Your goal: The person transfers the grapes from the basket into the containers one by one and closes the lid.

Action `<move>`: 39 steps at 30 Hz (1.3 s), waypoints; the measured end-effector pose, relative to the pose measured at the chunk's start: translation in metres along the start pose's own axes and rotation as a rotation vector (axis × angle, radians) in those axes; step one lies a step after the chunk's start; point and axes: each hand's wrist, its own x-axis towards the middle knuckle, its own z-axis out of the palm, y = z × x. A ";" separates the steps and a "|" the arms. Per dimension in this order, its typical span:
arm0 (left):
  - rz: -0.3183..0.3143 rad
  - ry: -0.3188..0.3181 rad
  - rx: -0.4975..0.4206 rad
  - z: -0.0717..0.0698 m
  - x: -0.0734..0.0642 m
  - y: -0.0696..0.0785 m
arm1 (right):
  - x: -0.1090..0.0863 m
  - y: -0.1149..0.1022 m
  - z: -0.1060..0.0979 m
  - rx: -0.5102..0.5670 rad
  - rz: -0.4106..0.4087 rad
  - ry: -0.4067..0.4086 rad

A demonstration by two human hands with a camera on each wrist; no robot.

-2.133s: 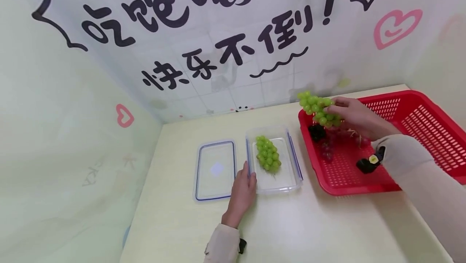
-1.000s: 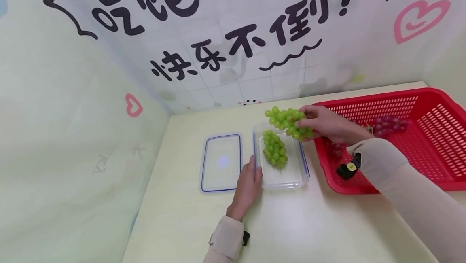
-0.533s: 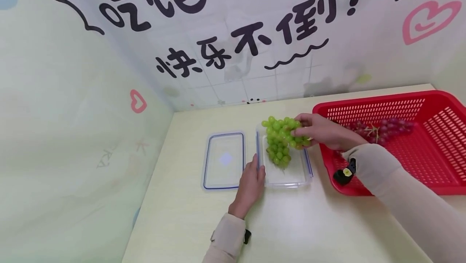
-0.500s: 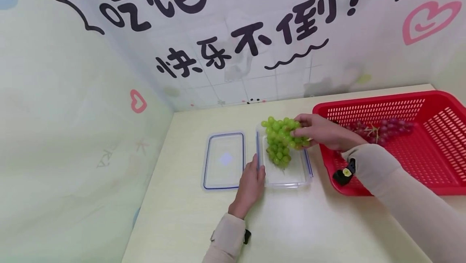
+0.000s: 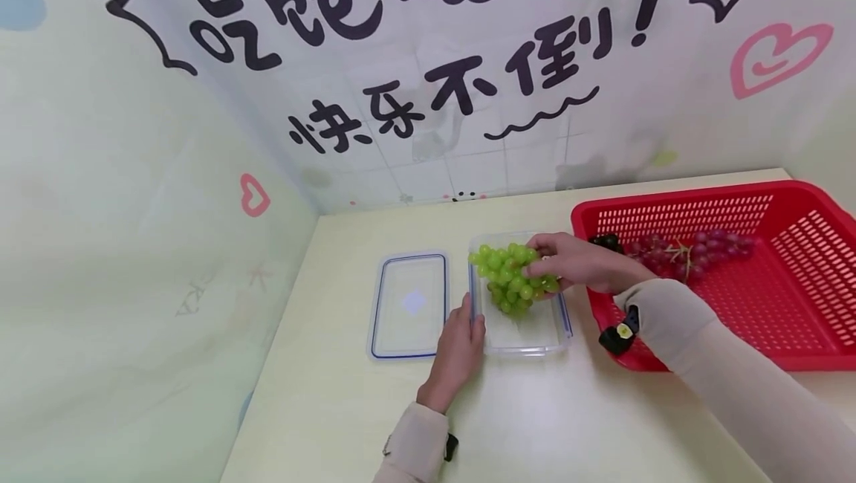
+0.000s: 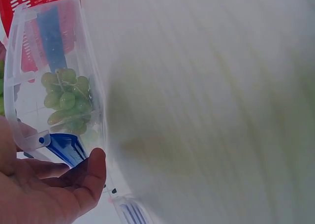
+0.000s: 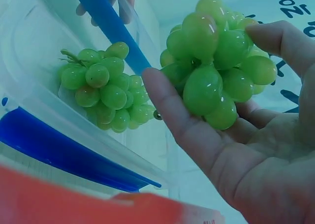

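Note:
A clear plastic food container [image 5: 528,351] with blue clips stands on the table, a bunch of green grapes [image 7: 106,86] lying inside it. Over the container my right hand [image 5: 575,261] holds another bunch of green grapes [image 7: 211,61] between thumb and fingers. In the head view this held bunch partly hides the lower one. Against the container's left side rests my left hand [image 5: 458,342]; its thumb and fingers are beside the blue clip [image 6: 66,147] in the left wrist view.
A clear lid with a blue seal [image 5: 409,305] lies left of the container. The red basket [image 5: 802,312] to the right holds purple grapes [image 5: 718,247] and a small dark object [image 5: 607,242]. A printed wall covering [image 5: 408,171] rises behind the table.
My right hand has carried the held grapes left from above the red basket, then lowered them over the container. My left hand has stayed at the container's left side. The head view has shifted slightly.

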 end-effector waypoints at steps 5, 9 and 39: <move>-0.010 -0.010 -0.004 0.000 -0.002 0.000 | -0.001 0.002 0.003 0.013 0.003 -0.016; -0.004 -0.006 0.000 0.000 -0.002 0.001 | -0.001 0.003 0.004 0.026 0.028 -0.026; 0.000 0.005 0.020 0.002 0.000 0.001 | 0.004 0.006 0.018 -0.123 0.143 -0.061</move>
